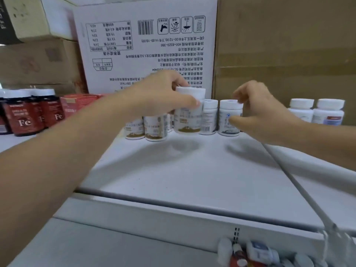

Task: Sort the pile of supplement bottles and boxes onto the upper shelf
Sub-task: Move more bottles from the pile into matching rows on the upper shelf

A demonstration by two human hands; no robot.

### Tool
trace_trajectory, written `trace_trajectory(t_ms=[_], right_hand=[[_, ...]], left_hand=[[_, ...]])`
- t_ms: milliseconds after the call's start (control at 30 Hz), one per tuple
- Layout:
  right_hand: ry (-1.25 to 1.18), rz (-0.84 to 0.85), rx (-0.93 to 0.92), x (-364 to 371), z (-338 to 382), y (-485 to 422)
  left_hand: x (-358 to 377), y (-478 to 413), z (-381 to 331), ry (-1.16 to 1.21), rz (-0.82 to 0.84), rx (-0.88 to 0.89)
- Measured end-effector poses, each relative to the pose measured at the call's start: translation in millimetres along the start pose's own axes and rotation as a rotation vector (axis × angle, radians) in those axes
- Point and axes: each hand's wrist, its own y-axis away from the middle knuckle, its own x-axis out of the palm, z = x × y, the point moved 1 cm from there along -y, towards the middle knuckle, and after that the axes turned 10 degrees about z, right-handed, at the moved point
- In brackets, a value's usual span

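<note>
On the white upper shelf (192,170), my left hand (161,91) grips a white bottle with a gold-brown label (189,120) by its cap and upper body, and the bottle stands upright in the back row. Two matching bottles (155,128) stand just left of it, partly hidden by my wrist. My right hand (258,110) pinches a smaller white bottle with a blue-grey label (228,128), fingertips on the cap and thumb on the side. Between the two held bottles stands another small white bottle with a barcode (210,116).
Dark red "Fe" bottles (21,116) and a red box (81,103) stand at the left. Two white bottles (327,112) stand at the right. A white printed carton (146,45) and brown cartons (289,45) wall off the back. Mixed bottles (260,253) lie below the shelf front.
</note>
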Motion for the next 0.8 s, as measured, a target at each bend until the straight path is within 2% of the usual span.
trace_trajectory(t_ms=[100,233,367,567,800], right_hand=[[0.046,0.253,-0.016,10.3,27.1,16.2],[0.070,0.413,-0.028,34.2,61.2,31.9],[0.127,0.453,-0.042,53.8,94.6,29.0],[0.087,0.585,-0.058,72.6,116.4,32.4],[0.102,0.604,-0.044,72.3,122.5,33.2]], left_hand=[[-29.2,20.2,10.3,-0.093,-0.017,0.026],[-55.4,47.1,42.6,-0.045,0.079,0.031],[-70.2,57.9,68.5,0.003,0.121,0.058],[-76.5,61.7,104.5,0.117,0.090,0.101],[-70.9,56.9,126.7,0.146,0.038,0.117]])
